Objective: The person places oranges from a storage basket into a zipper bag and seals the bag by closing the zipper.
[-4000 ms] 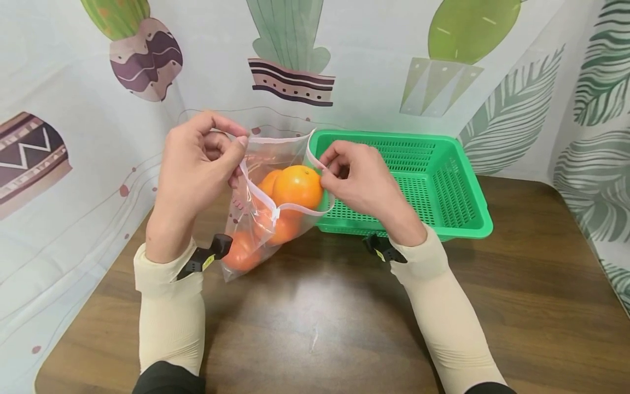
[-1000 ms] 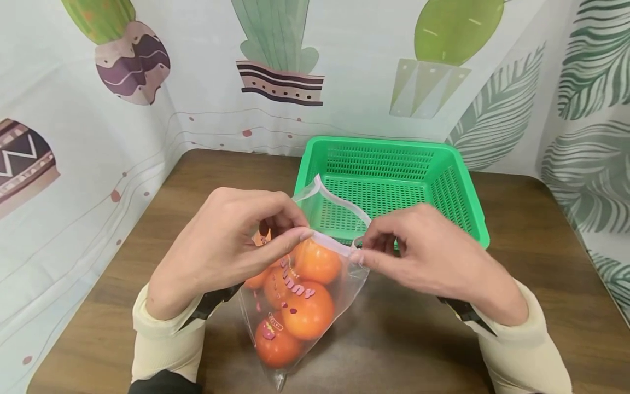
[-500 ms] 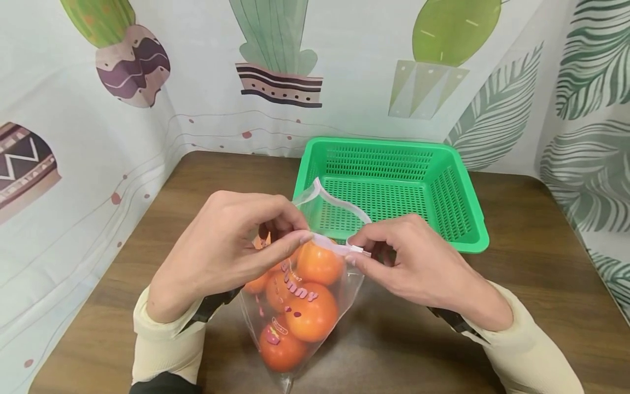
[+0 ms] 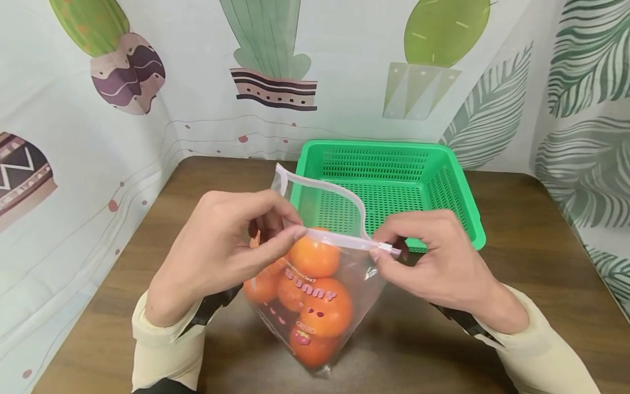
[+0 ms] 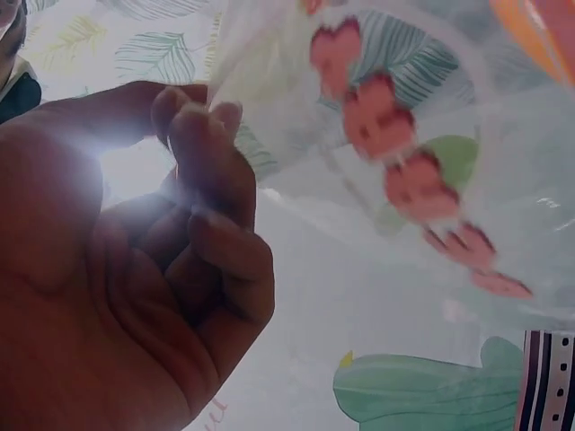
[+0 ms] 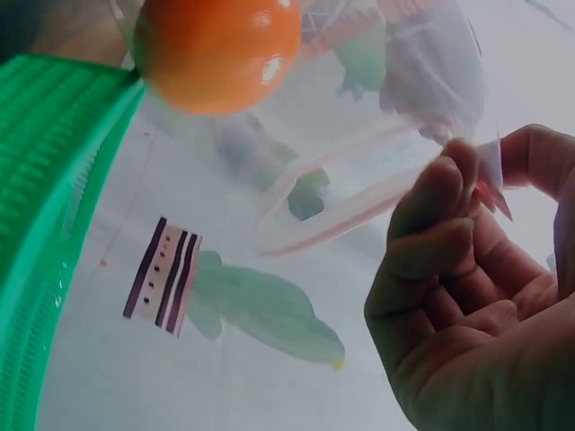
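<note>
A clear plastic zip bag (image 4: 361,279) with a pale pink rim and "BUNNY" print hangs above the table, holding several oranges (image 4: 315,256). My left hand (image 4: 223,241) pinches its near rim between thumb and forefinger. At the right end of that rim, my right hand (image 4: 435,260) pinches the corner beside a white slider (image 4: 385,247). The far rim bows away, so the mouth gapes on the left. In the left wrist view, the fingertips of the left hand (image 5: 229,260) meet the bag's edge. The right wrist view shows the right hand (image 6: 449,269) gripping the corner.
Behind the bag, a green plastic basket (image 4: 379,144) with slotted walls stands on the brown wooden table (image 4: 118,290). A cloth backdrop (image 4: 349,65) printed with cacti and leaves rises along the table's back and sides.
Both hands have come down and nearer, and the bag has turned its printed side toward me. In the last half second the right hand moved right, stretching the near rim straighter.
</note>
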Tool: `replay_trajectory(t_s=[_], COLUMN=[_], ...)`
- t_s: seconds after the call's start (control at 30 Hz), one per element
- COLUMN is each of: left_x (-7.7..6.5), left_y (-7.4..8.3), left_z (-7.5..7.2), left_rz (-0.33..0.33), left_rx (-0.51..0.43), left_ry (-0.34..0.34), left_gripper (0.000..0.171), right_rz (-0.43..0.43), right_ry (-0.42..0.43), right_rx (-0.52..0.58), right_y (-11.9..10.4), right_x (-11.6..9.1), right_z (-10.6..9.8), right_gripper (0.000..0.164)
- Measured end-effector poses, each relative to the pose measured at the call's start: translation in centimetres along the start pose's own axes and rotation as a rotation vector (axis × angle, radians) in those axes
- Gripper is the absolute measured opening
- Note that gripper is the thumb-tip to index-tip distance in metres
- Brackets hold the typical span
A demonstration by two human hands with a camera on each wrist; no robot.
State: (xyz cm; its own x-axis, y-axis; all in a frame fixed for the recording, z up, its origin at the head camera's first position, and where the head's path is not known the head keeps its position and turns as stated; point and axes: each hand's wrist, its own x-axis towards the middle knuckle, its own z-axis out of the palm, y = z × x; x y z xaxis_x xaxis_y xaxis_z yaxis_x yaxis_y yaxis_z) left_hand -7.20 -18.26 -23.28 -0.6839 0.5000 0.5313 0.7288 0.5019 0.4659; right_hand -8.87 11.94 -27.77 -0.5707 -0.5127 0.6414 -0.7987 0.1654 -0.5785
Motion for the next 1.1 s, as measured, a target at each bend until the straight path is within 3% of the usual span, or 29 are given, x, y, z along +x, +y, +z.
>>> replay_trajectory(t_s=[0.17,0.33,0.4,0.53,0.73,0.9,1.1], left_x=[0.4,0.8,0.8,0.8,0.6,0.5,0.5], left_y=[-0.5,-1.6,-2.2,-3.3,-3.4,-3.0,-2.9], left_z=[-0.2,-1.0,-1.3,-1.7,-2.3,-2.5,-2.7], left_rz=[-0.001,-0.021,-0.029,-0.024,-0.025,-0.077,-0.052], left_rx=[0.001,0.036,0.051,0.016,-0.019,0.004,0.04], left_ry=[0.116,0.209,0.19,0.088,-0.035,-0.058,-0.046], left_gripper=[0.004,0.016,0.023,0.039,0.035,0.017,0.013], right_rz=[-0.052,-0.091,-0.105,-0.124,-0.166,-0.184,-0.168], right_ry=[0.053,0.114,0.142,0.173,0.188,0.216,0.246], right_rx=[0.003,0.068,0.105,0.164,0.195,0.185,0.211], right_y=[-0.1,-0.2,-0.1,0.3,0.6,0.6,0.6], right_x=[0.1,0.1,0.0,-0.1,0.0,0.1,-0.1], right_z=[-1.3,-2.5,-2.8,-3.4,-3.7,-4.1,-4.6], right_gripper=[0.032,0.029,0.027,0.024,0.019,0.012,0.011])
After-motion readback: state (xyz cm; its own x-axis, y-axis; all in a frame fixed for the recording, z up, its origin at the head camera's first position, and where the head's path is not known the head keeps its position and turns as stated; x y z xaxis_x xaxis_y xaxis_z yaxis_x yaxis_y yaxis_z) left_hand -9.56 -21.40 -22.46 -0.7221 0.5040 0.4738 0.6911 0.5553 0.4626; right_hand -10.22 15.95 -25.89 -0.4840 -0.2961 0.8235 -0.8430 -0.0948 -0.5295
